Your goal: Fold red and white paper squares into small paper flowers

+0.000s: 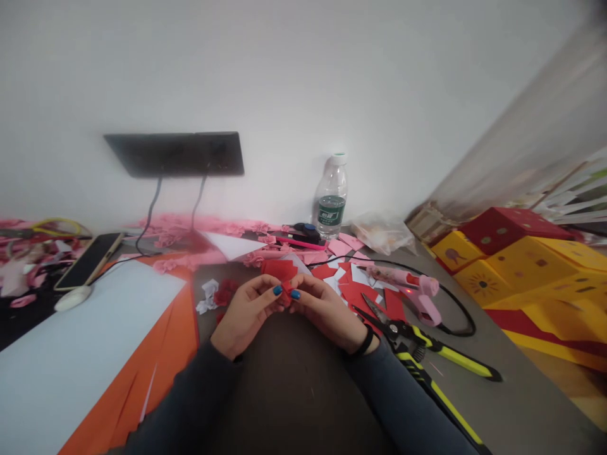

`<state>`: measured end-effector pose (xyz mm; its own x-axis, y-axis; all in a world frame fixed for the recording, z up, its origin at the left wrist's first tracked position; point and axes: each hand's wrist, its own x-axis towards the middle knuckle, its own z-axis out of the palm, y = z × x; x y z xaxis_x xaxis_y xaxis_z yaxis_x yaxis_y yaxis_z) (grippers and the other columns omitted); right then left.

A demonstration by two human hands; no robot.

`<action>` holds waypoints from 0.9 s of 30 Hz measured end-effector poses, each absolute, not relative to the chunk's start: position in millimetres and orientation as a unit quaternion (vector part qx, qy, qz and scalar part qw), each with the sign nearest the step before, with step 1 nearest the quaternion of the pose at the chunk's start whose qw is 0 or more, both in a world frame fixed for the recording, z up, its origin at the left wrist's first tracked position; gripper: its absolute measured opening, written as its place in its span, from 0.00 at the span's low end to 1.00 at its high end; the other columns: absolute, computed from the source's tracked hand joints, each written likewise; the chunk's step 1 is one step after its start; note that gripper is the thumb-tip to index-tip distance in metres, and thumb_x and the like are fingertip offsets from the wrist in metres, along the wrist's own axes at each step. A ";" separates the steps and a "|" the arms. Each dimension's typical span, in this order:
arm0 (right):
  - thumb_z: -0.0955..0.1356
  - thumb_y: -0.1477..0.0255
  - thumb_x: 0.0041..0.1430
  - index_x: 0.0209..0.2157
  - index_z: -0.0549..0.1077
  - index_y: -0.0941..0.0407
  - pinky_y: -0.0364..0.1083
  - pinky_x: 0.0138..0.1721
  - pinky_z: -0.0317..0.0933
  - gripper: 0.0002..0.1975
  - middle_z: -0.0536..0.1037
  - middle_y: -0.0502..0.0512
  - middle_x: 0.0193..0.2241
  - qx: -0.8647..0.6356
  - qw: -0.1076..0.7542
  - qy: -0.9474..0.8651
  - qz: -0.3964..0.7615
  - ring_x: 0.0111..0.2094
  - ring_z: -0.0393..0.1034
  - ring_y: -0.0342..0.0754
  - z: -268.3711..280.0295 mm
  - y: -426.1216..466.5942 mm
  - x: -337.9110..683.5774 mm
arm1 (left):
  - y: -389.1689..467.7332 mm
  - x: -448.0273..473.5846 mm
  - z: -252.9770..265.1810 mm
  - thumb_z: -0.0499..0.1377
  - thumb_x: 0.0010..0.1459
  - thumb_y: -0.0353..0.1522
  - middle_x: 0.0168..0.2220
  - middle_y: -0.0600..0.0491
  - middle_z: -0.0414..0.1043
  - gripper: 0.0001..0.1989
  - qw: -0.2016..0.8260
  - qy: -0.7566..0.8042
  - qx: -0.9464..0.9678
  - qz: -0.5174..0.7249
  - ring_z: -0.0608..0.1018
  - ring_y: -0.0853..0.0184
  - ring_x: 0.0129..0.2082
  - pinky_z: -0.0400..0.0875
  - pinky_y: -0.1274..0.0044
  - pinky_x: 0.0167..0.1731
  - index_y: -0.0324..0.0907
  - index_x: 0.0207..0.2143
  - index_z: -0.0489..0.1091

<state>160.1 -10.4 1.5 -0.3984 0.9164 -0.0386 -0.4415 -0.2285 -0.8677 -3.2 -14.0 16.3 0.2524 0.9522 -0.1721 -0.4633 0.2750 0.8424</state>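
Note:
Both of my hands meet over the middle of the table, pinching one small folded piece of red paper (286, 296). My left hand (247, 314) grips it from the left between thumb and fingers. From the right, my right hand (327, 311) closes its thumb and fingers on the same piece. Much of the paper is hidden by the fingertips. Just behind the hands lies flat red paper (279, 269). Beside my left hand are a crumpled white paper (207, 297) and red paper flowers (224, 292).
Yellow-handled snips (417, 341) lie open right of my right hand, near a pink glue gun (417, 291) with a black cord. Red scraps (353, 292) surround them. A water bottle (332, 202) stands by the wall. White sheets (95, 341), orange paper (156, 354) and a phone (90, 260) are left; yellow boxes (535, 272) right.

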 end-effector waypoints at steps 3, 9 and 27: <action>0.77 0.66 0.48 0.34 0.75 0.56 0.40 0.33 0.66 0.14 0.76 0.48 0.30 -0.282 0.457 -0.370 0.758 0.30 0.71 0.41 3.0 -11.4 158.5 | -14.0 -4.2 16.7 0.72 0.46 0.34 0.26 0.53 0.76 0.11 0.727 0.355 0.337 0.483 0.76 0.74 0.25 0.72 0.83 0.28 0.37 0.28 0.76; 0.78 0.67 0.46 0.32 0.76 0.57 0.38 0.32 0.67 0.13 0.78 0.47 0.26 -0.276 0.446 -0.327 0.787 0.28 0.72 0.39 0.0 -9.6 158.6 | -15.0 -2.1 12.0 0.71 0.47 0.34 0.26 0.54 0.76 0.11 0.717 0.360 0.342 0.489 0.76 0.73 0.25 0.73 0.82 0.28 0.38 0.30 0.76; 0.77 0.61 0.45 0.28 0.74 0.56 0.42 0.28 0.65 0.16 0.75 0.48 0.23 -0.353 0.528 -0.392 0.665 0.25 0.70 0.42 -8.6 -6.9 153.1 | -18.9 1.4 8.6 0.65 0.51 0.31 0.36 0.49 0.82 0.09 0.461 0.471 0.551 0.512 0.82 0.61 0.37 0.78 0.73 0.39 0.41 0.37 0.79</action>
